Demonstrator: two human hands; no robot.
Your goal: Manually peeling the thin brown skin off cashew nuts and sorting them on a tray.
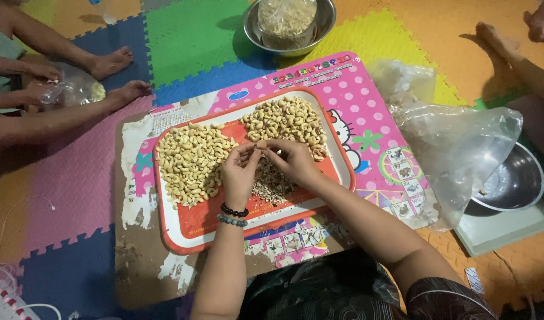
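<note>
My left hand [241, 172] and my right hand [293, 159] meet over the middle of a red and white tray [189, 228], and together their fingertips pinch one cashew nut [262, 144]. The tray lies on a low pink table [355, 101]. A pile of pale cashews [189, 160] fills the tray's left part, and a second pile of cashews [290, 118] lies at its far right. Under my hands sits a small heap of brown skins [272, 181]. Two bead bracelets circle my left wrist.
A steel bowl [251, 24] holding a bag of nuts stands beyond the table. At the right, a crumpled clear plastic bag [456, 148] lies against another steel bowl [515, 181] on a pale tray. Another person's feet and hands with a small bag are at the upper left. A foot shows at the upper right.
</note>
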